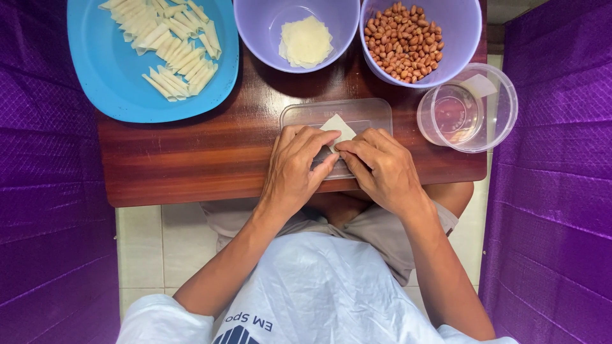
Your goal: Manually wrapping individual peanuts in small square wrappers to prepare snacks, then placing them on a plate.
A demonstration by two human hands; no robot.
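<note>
Head view, looking straight down: you sit at a small wooden table [191, 159] with both hands meeting over a clear plastic lid [357, 114] that lies flat near its front edge. Your left hand [294, 169] and right hand [382, 167] press together on a pale square wrapper [338, 126]; the fingers of both are curled in and pinched on its near edge, while its far corner pokes out beyond your fingertips [331, 159] and rests on the lid. What lies under your fingers cannot be made out. At the table's far left sits a blue plate [95, 70] bearing rows of rolled pale pieces [172, 48]. Beside it stands a lilac bowl [255, 25] holding a stack of flat wrappers [306, 41], and just to the right a second lilac bowl [465, 25] is heaped with peanuts [403, 41]. A clear round tub [468, 108] stands at the table's right edge, near your right hand. Purple cloth [44, 191] hangs on both sides.
</note>
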